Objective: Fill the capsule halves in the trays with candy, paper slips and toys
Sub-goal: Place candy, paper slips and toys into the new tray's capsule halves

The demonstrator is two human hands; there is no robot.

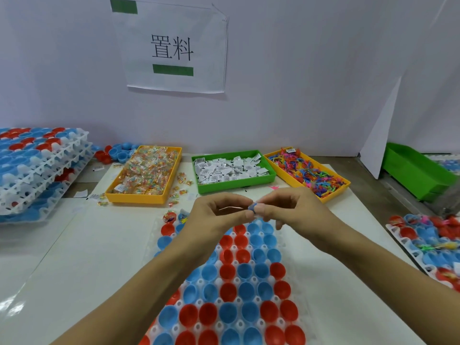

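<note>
Capsule halves (230, 290), red and blue, sit open side up in a white tray (282, 319) on the desk (99, 245), directly beneath both hands. The left hand (216, 212) and the right hand (286, 210) meet above the tray's far end, and their fingers (260, 209) curl together around one small blue piece (252, 207) pinched between the fingertips of both (too small to say whether it is a toy or a capsule part). Two cups at the tray's far left corner already hold something colourful (169, 217).

Beyond the hands stand three supply bins in a row: a yellow bin of wrapped candy (146, 173) on the left, a green bin of white paper slips (230, 168) in the middle, and a yellow bin of bright plastic toys (307, 171) on the right. A few candies lie loose on the desk beside the first bin.

To the far left is a stack of trays (37, 165) loaded with capsule halves, with loose halves (114, 151) behind it. On the right edge lies another tray (428, 242) whose cups hold toys, and past it a green crate (415, 170). A paper sign (171, 46) hangs on the wall.
</note>
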